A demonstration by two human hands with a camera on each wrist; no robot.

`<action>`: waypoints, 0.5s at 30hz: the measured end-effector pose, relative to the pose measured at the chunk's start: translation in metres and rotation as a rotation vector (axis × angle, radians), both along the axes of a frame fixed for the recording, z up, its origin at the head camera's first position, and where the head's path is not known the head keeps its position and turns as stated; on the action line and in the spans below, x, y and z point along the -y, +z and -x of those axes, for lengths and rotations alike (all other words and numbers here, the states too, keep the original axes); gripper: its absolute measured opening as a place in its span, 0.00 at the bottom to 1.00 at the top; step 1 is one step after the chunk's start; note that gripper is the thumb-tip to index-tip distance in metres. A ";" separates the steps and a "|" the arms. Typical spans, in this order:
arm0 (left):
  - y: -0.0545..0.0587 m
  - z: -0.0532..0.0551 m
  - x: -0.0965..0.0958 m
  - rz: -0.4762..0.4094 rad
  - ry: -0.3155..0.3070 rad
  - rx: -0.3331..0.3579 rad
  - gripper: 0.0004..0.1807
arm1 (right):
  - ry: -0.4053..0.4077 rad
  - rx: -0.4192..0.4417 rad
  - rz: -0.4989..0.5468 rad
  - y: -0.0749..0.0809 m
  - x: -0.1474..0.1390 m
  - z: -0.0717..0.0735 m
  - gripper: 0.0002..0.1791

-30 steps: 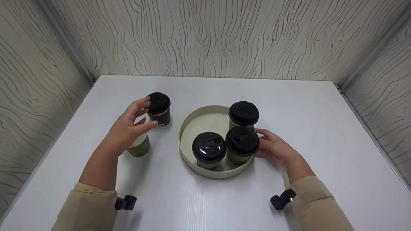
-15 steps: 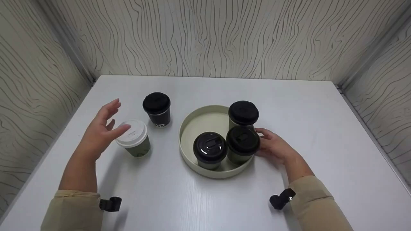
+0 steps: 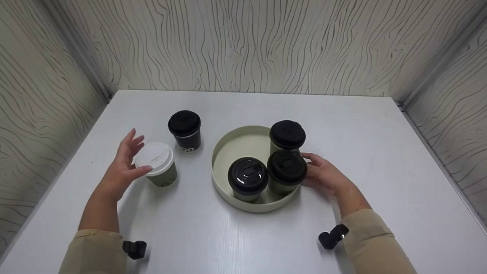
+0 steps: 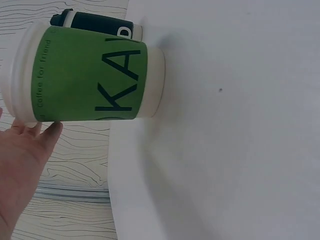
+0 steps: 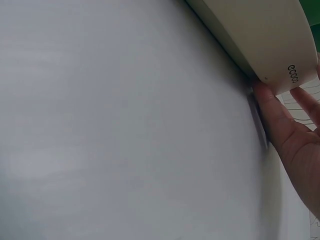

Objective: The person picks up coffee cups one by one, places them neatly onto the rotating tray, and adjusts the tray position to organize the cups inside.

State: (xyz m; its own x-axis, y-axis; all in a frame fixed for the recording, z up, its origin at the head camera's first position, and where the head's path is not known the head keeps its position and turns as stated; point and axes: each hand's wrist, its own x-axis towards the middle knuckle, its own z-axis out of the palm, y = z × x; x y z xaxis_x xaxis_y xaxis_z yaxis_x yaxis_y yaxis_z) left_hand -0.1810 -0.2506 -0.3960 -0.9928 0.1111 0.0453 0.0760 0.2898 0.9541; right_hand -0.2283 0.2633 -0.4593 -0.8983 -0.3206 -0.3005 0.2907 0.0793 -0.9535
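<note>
My left hand is spread at the left side of a green paper coffee cup with a white lid. Its thumb overlaps the lid in the head view. The left wrist view shows large dark lettering on this cup, fingertips right at its lid end. My right hand rests at the right side of a round pale green tray. In the right wrist view its fingers touch the tray's outer wall. In the tray stand three black-lidded cups: a rear one, a front right one and a front left one.
A dark coffee cup with a black lid stands on the white table, behind the white-lidded cup. Wood-grain patterned panels enclose the table at the back and sides.
My left hand has moved from beside the dark cup leftward, then down to the white-lidded cup's side. My right hand and the tray have stayed practically in place.
</note>
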 end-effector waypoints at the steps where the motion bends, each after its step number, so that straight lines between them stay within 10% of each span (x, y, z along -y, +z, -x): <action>1: -0.002 0.000 0.000 -0.008 -0.001 0.002 0.55 | -0.002 0.002 0.004 0.000 0.000 0.000 0.33; 15: -0.026 -0.005 0.005 -0.028 0.035 0.010 0.62 | -0.003 0.035 0.011 0.000 0.001 0.001 0.36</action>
